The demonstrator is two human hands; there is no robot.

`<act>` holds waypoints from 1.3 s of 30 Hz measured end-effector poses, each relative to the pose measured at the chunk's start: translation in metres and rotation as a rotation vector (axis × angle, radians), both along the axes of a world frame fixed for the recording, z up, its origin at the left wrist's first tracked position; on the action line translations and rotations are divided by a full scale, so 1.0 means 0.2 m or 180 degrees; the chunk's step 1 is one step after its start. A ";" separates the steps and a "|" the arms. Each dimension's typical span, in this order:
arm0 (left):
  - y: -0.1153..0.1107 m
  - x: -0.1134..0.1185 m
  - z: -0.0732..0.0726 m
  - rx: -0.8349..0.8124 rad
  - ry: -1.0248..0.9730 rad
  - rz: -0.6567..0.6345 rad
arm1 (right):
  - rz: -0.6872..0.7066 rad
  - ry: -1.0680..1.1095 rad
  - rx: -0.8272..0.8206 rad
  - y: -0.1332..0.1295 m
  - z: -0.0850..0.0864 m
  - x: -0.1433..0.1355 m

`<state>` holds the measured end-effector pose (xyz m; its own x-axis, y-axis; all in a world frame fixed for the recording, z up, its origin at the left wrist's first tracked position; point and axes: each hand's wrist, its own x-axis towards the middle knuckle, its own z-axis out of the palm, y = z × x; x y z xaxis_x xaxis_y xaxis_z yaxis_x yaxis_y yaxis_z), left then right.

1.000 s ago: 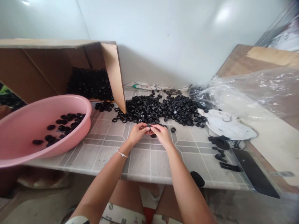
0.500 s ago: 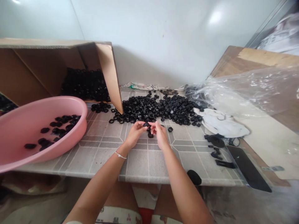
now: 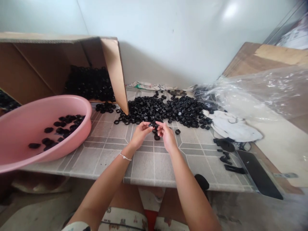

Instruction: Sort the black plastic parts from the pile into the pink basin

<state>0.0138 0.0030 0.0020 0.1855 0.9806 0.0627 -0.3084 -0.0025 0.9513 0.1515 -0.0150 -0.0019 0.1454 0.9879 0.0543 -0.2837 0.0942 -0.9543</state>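
Both hands meet over the table at the near edge of a wide pile of small black plastic rings and caps (image 3: pixel 144 109). My left hand (image 3: pixel 140 135) pinches a small black part (image 3: pixel 152 124) between thumb and fingers. On the other side of that part, my right hand (image 3: pixel 166 134) has its fingertips closed against it. Whether it is one piece or two fitted together is too small to tell. Just beneath the fingers lies a loose black ring (image 3: pixel 157 137), and another black piece (image 3: pixel 177 132) rests to the right of my right hand.
A pink basin (image 3: pixel 81 106) with several black parts stands at left. Behind it a cardboard box (image 3: pixel 115 73) lies on its side, holding many black rings. At right are a white cloth (image 3: pixel 237 128), clear plastic sheeting (image 3: pixel 264 86) and a dark phone-like slab (image 3: pixel 260 175).
The view has shifted slightly. My hands stay together at the pile's front edge, and the fingers have changed position around the small black part, the right-hand fingers curling a little differently.
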 end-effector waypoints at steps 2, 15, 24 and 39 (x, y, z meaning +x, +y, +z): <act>0.01 -0.01 -0.01 0.0056 0.0200 0.0149 | 0.0246 0.0072 -0.0076 0.00 0.00 -0.01; 0.01 -0.02 -0.01 0.0054 0.0384 0.0547 | -0.0134 0.0238 -0.0033 0.00 0.01 0.01; 0.02 -0.02 -0.02 0.0040 0.0544 0.0725 | -0.0087 0.0208 0.0018 0.00 0.02 0.02; -0.02 0.03 -0.02 0.0491 0.1141 -0.0218 | 0.0129 -0.0278 0.0073 0.00 -0.02 -0.01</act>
